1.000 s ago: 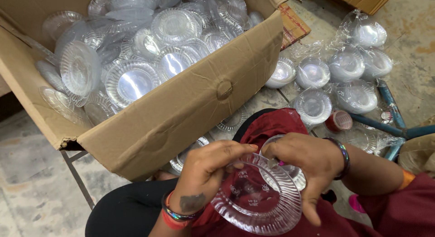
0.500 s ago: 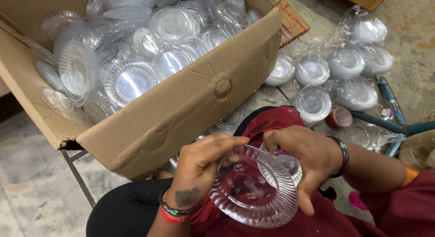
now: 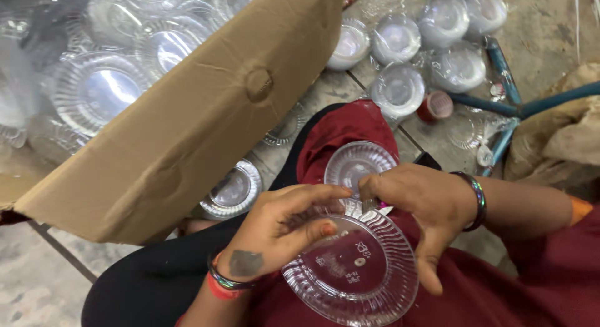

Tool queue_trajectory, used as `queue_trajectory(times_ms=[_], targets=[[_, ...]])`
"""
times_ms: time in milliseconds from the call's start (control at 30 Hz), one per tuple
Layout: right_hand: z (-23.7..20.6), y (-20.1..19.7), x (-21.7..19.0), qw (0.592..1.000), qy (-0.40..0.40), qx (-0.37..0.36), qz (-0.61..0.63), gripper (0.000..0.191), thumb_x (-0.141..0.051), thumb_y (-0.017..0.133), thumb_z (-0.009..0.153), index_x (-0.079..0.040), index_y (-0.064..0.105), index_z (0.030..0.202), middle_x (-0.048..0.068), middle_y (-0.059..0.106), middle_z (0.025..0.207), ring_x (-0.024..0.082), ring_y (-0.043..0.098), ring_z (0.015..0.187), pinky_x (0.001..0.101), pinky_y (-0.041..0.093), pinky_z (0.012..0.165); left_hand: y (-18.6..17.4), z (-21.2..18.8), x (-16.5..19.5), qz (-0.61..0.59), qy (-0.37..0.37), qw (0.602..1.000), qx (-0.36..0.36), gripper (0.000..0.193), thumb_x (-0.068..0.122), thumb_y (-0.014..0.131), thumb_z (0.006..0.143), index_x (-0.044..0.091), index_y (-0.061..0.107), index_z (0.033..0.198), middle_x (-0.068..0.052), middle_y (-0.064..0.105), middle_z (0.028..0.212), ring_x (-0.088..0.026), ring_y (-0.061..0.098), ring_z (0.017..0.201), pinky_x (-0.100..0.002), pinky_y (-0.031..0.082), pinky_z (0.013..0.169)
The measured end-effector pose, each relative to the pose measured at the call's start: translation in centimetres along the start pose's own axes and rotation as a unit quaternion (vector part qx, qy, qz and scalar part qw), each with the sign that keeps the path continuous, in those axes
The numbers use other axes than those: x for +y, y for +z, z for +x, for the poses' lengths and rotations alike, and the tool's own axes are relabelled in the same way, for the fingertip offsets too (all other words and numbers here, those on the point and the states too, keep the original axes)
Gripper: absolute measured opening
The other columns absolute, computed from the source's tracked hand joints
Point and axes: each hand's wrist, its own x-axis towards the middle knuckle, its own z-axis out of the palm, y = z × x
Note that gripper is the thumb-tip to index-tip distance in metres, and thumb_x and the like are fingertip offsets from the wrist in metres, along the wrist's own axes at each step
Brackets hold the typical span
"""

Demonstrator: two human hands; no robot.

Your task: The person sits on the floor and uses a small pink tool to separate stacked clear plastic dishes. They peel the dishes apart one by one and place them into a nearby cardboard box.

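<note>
Over my lap I hold a clear ribbed plastic plate [image 3: 353, 271], tilted toward me. My left hand [image 3: 281, 230] grips its near-left rim, thumb pressed on the plate's face. My right hand [image 3: 422, 205] pinches the top rim with its fingertips, meeting the left fingers there. A second clear plate [image 3: 357, 164] lies on my maroon-clad knee just beyond the hands. Both wrists wear bangles.
A big open cardboard box [image 3: 206, 121] full of clear plates [image 3: 100, 93] stands at left, close to my knee. Another plate [image 3: 232, 191] lies on the floor beside it. Plastic-wrapped bowls [image 3: 400, 86], a small red cap [image 3: 435, 106] and blue poles [image 3: 500, 68] lie ahead; a sack [image 3: 562, 133] at right.
The view has dropped closer to my hands. I have turned the plate a little, and my fingers have shifted along its top rim until both hands meet there.
</note>
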Motion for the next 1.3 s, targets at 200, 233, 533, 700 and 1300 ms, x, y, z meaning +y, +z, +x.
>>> queue_trajectory(times_ms=[200, 233, 533, 700, 1300], targets=[[-0.8, 0.4, 0.6, 1.000, 0.012, -0.008, 0.027, 0.114, -0.086, 0.081, 0.045, -0.004, 0.050, 0.117, 0.007, 0.063, 0.108, 0.026, 0.069, 0.089, 0.0338, 0.057, 0.078, 1.2, 0.4, -0.2, 0.103, -0.005, 0.994, 0.029, 0.031, -0.001, 0.067, 0.097, 0.009, 0.072, 0.126, -0.006, 0.078, 0.103, -0.015, 0.076, 0.090, -0.027, 0.060, 0.078], [-0.8, 0.5, 0.6, 1.000, 0.010, -0.008, 0.023, 0.115, -0.086, 0.081, 0.045, -0.003, 0.050, 0.119, 0.008, 0.063, 0.109, 0.027, 0.070, 0.090, 0.0339, 0.057, 0.078, 1.2, 0.3, -0.1, 0.102, -0.006, 0.994, 0.026, 0.033, -0.002, 0.066, 0.097, 0.009, 0.072, 0.127, -0.006, 0.078, 0.103, -0.015, 0.075, 0.089, -0.027, 0.060, 0.078], [-0.3, 0.6, 0.4, 0.999, -0.036, 0.009, -0.018, 0.116, -0.091, 0.076, 0.046, 0.001, 0.055, 0.114, 0.007, 0.065, 0.092, 0.027, 0.071, 0.077, 0.0325, 0.057, 0.067, 1.1, 0.0, 0.2, 0.081, 0.006, 0.997, 0.012, 0.046, -0.011, 0.067, 0.088, 0.009, 0.070, 0.129, -0.007, 0.076, 0.106, -0.013, 0.073, 0.090, -0.026, 0.060, 0.079], [-0.2, 0.6, 0.3, 0.996, -0.050, 0.034, -0.060, 0.107, -0.093, 0.074, 0.046, -0.002, 0.054, 0.097, 0.008, 0.059, 0.078, 0.028, 0.065, 0.065, 0.0334, 0.052, 0.060, 0.9, 0.0, 0.1, 0.079, 0.011, 0.997, 0.007, 0.054, -0.018, 0.061, 0.084, 0.010, 0.071, 0.129, -0.007, 0.077, 0.106, -0.014, 0.073, 0.089, -0.026, 0.059, 0.079], [-3.8, 3.7, -2.4, 0.961, -0.032, 0.144, -0.235, 0.087, -0.090, 0.063, 0.065, -0.006, 0.053, 0.085, 0.006, 0.056, 0.077, 0.025, 0.058, 0.059, 0.0363, 0.045, 0.052, 1.0, 0.0, 0.2, 0.057, -0.034, 0.998, 0.012, 0.046, -0.016, 0.058, 0.089, 0.007, 0.072, 0.126, -0.006, 0.076, 0.100, -0.011, 0.075, 0.083, -0.024, 0.059, 0.074]])
